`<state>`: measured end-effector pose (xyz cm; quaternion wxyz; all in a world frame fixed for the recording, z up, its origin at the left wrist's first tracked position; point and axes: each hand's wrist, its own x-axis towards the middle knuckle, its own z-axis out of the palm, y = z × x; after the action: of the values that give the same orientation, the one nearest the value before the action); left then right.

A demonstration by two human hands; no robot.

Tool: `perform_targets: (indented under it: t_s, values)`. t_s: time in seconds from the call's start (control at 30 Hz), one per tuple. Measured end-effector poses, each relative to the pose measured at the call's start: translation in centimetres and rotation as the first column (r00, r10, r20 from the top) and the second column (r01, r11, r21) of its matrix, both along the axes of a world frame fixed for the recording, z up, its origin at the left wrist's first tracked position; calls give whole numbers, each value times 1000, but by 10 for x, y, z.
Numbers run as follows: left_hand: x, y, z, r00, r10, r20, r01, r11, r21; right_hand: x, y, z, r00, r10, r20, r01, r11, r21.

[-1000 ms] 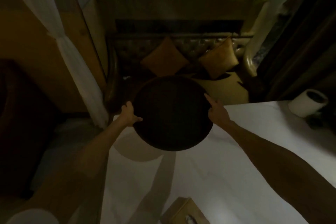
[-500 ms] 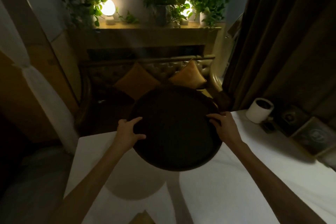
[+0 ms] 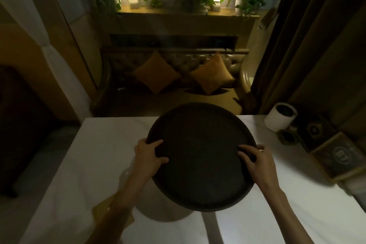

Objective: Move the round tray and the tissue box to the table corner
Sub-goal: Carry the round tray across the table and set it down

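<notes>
A dark round tray (image 3: 200,156) hangs tilted above the white table (image 3: 267,214), throwing a round shadow on the tabletop beneath it. My left hand (image 3: 148,156) grips its left rim, thumb on the inside. My right hand (image 3: 257,161) grips its right rim, fingers curled over the edge. A tan tissue box (image 3: 103,211) lies on the table near the front left, mostly hidden behind my left forearm.
A white paper roll (image 3: 280,117) stands at the table's far right corner, beside small dark items and a framed sign (image 3: 340,156) along the right edge. Beyond the far edge is a sofa with two orange cushions (image 3: 156,72). Dark curtains hang on the right.
The tray has come back over the table toward me and to the right, still in both hands. The view has lifted, showing more of the right table edge.
</notes>
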<state>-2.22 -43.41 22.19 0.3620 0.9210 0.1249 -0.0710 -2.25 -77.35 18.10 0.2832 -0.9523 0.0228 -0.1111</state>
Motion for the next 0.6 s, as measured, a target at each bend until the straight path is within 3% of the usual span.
perform_targets:
  t_s: [0.27, 0.6]
  values:
    - [-2, -42, -12, 980, -196, -17, 197, 973, 122, -59, -32, -7, 980, -195, -32, 196, 980, 30]
    - [22, -200, -25, 920, -391, -19, 392, 918, 63, -99, -164, -4, 909, -413, -51, 411, 911, -42]
